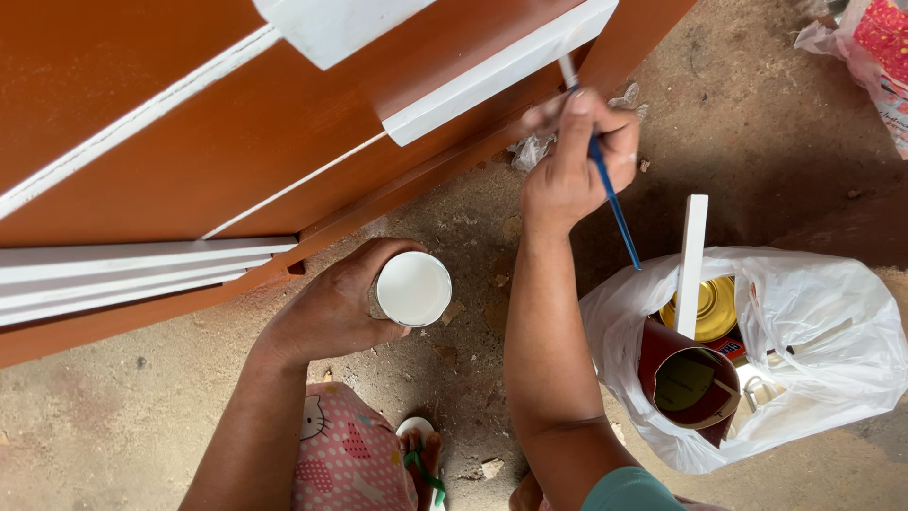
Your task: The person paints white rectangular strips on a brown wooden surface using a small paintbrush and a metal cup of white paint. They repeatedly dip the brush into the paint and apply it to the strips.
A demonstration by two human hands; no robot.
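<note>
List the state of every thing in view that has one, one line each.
left hand: gripping the cup
cup: upright, full of white paint
right hand: pinching the brush
brush: tilted, tip against the white trim
plastic bag: open, cans inside
white stick: upright in bag

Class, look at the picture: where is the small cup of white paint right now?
In the head view, the cup of white paint sits left of centre, held in the left hand, just below the orange panel.

Single head view, looking steeply down, close above hands.
</note>
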